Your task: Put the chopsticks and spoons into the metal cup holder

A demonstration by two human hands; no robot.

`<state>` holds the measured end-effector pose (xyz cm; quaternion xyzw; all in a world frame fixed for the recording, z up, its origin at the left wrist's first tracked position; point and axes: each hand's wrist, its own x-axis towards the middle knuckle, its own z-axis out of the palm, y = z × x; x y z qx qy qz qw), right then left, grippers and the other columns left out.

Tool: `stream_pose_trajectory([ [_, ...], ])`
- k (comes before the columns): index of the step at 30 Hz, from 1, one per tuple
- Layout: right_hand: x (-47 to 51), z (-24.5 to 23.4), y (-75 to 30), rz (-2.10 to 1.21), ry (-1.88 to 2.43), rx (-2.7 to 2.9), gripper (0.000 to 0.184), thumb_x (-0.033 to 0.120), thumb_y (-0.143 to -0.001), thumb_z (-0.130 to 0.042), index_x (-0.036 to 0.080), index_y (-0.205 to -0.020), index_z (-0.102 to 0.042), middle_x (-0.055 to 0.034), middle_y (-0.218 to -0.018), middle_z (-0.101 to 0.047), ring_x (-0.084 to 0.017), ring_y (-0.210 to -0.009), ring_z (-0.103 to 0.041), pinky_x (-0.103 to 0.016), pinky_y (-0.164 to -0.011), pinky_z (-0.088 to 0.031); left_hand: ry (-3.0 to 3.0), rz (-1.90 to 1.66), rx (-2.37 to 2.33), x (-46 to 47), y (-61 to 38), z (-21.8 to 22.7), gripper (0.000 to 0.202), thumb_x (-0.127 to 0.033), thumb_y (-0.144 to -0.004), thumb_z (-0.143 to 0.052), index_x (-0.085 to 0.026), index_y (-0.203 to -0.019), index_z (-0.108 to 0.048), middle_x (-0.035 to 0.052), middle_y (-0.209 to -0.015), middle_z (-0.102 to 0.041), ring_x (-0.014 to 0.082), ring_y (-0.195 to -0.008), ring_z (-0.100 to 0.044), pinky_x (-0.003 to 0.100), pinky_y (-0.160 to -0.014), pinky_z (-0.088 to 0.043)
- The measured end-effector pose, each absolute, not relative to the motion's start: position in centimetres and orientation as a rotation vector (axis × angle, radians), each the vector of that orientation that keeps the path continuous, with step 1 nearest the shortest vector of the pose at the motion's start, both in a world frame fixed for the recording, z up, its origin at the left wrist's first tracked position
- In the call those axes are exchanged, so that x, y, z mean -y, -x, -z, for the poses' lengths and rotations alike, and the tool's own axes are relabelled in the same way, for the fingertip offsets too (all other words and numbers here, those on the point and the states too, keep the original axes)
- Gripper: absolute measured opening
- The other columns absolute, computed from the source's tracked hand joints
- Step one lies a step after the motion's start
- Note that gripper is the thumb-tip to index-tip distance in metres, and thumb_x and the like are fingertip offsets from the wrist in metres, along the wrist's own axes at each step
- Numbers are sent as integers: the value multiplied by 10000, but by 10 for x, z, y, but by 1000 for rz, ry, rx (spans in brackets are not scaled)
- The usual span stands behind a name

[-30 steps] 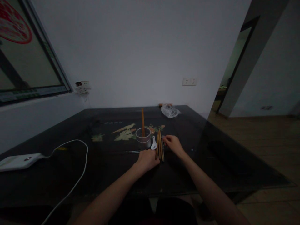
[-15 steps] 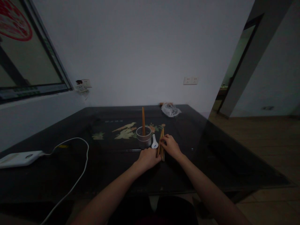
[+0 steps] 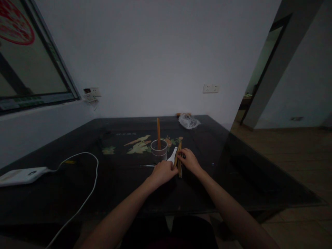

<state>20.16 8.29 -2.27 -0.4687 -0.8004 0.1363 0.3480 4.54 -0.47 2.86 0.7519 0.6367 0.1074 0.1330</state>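
A small bundle of wooden chopsticks (image 3: pixel 180 172) lies on the dark table, between my two hands. My left hand (image 3: pixel 163 172) is closed at the near left side of the bundle, thumb and fingers pinching chopsticks. From the right, my right hand (image 3: pixel 190 161) has its fingers closed on the same bundle, further up. A white spoon (image 3: pixel 172 157) slants beside the chopsticks, its handle pointing away and its bowl partly hidden behind my left hand. Just left of it stands a clear plastic cup (image 3: pixel 159 154) holding upright chopsticks (image 3: pixel 158 133).
A crumpled clear plastic bag (image 3: pixel 188 121) lies at the table's back edge by the wall. On the left, a white power bank (image 3: pixel 23 175) trails a white cable (image 3: pixel 96 173) over the front edge. The tabletop (image 3: pixel 124 193) bears a bird-and-flower picture.
The spoon has turned, its handle end swinging right toward the chopsticks. My left hand has shifted slightly up and covers part of the spoon's bowl. My right hand has barely moved.
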Motion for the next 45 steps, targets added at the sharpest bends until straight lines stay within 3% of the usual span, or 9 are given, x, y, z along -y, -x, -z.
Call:
stream_pose_trajectory([
  [13,-79,16,-199,-473,1127,1987,197,197,-794,-572,172,-947,-694,-79,-877,-676,-204,-826,-574,-325,-761,-436,-2167,-376,-1885,5,-44,-32,243,-345,-793,-467,-179,-774,-643,81,-744,-669,223,-688,-639,266,-591,-405],
  [21,-76,4,-199,-838,974,1649,232,301,-763,-592,176,-939,-678,-67,-934,-698,-191,-835,-623,-311,-752,-472,-2226,-483,-1908,5,-43,-30,250,-385,-826,-442,-199,-804,-609,50,-740,-663,206,-663,-632,250,-549,-372],
  [25,-72,-3,-198,-1088,885,1351,281,343,-669,-686,182,-880,-594,-45,-836,-698,-179,-740,-643,-254,-585,-487,-2277,-484,-1917,7,-44,-31,245,-389,-842,-430,-210,-840,-597,42,-761,-665,196,-666,-631,247,-566,-384],
  [29,-67,-6,-198,-1268,878,1138,425,337,-623,-735,189,-958,-518,-39,-780,-712,-152,-601,-633,-214,-465,-455,-2314,-414,-1943,10,-47,-33,234,-384,-840,-440,-227,-924,-593,43,-809,-675,211,-720,-644,266,-623,-420],
  [35,-63,-10,-200,-1415,889,1171,310,394,-670,-716,137,-816,-623,-85,-714,-716,-135,-548,-618,-196,-439,-445,-2367,-281,-1928,12,-51,-35,245,-412,-830,-461,-245,-965,-579,40,-835,-682,232,-790,-654,291,-680,-445],
  [45,-64,-16,-206,-1391,879,1256,329,430,-665,-710,128,-784,-652,-78,-672,-702,-142,-574,-635,-205,-473,-473,-2442,-373,-1776,18,-51,-38,253,-455,-835,-496,-226,-907,-574,44,-843,-680,237,-799,-647,276,-656,-418],
])
